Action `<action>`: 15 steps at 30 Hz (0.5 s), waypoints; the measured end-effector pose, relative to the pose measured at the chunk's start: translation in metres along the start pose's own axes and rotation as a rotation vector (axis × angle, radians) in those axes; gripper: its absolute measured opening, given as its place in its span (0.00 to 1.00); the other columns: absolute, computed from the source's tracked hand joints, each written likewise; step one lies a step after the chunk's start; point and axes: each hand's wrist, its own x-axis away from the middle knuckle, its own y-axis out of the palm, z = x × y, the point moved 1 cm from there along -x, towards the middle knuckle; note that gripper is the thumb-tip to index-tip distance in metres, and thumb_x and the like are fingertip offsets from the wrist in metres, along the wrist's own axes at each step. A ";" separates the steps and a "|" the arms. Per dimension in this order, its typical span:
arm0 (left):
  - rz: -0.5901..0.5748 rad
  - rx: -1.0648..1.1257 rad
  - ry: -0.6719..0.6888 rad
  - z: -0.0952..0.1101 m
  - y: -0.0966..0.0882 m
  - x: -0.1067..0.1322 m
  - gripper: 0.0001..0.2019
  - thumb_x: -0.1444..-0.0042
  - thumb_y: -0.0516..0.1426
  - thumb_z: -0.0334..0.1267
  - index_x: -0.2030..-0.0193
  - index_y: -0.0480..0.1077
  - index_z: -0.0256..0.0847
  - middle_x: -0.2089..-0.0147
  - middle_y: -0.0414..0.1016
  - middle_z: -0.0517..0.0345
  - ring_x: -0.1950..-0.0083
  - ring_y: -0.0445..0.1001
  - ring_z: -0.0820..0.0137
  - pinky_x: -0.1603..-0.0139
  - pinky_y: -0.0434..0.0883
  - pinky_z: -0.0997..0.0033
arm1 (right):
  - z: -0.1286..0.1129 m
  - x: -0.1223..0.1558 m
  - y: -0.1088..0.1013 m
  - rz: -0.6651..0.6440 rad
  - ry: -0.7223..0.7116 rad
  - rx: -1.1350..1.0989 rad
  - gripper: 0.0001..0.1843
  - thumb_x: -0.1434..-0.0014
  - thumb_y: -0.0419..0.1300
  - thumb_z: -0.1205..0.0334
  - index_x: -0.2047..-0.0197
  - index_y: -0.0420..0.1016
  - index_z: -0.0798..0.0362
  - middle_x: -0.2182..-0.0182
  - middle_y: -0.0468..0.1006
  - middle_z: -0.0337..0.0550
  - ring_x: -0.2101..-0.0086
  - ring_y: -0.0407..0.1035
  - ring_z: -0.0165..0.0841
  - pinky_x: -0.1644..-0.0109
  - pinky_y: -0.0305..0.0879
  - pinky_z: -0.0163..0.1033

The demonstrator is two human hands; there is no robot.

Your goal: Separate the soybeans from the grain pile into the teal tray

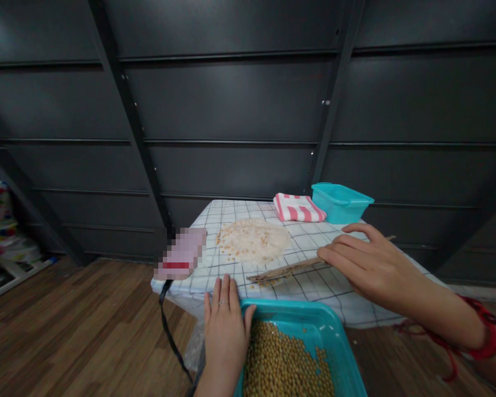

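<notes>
My right hand (366,264) is closed around a rough, flat brown stick (289,270), its far tip low over the tablecloth among a few loose soybeans (268,282). At the table's front edge my left hand (223,320) lies with fingers stretched out, the thumb against the rim of a teal plastic tray (289,307). Many round soybeans (287,361) fill much of that tray, which sits in front of the table. Beyond the stick, a pile of white rice (254,240) with soybeans mixed in lies spread on the cloth.
A checked white cloth (223,209) covers the table. At the back right are a folded pink-and-white striped towel (298,208) and a teal plastic basket (342,204). A blurred pink item (186,248) with a black strap lies at the left edge. Dark metal panels (231,105) stand behind.
</notes>
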 end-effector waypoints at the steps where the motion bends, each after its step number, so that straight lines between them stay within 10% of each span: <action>1: -0.003 0.000 0.000 0.000 0.000 0.000 0.25 0.42 0.40 0.46 0.51 0.65 0.26 0.49 0.70 0.39 0.48 0.67 0.54 0.52 0.66 0.51 | 0.000 0.000 0.001 -0.002 -0.004 0.012 0.14 0.43 0.43 0.77 0.64 0.67 0.58 0.76 0.72 0.40 0.71 0.64 0.30 0.57 0.56 0.43; 15: -0.027 0.032 -0.020 -0.001 0.002 0.001 0.25 0.43 0.42 0.46 0.49 0.64 0.27 0.48 0.69 0.39 0.46 0.65 0.54 0.51 0.64 0.49 | -0.006 -0.001 0.000 -0.016 -0.033 0.002 0.13 0.41 0.43 0.75 0.64 0.67 0.57 0.76 0.72 0.39 0.72 0.63 0.30 0.58 0.56 0.43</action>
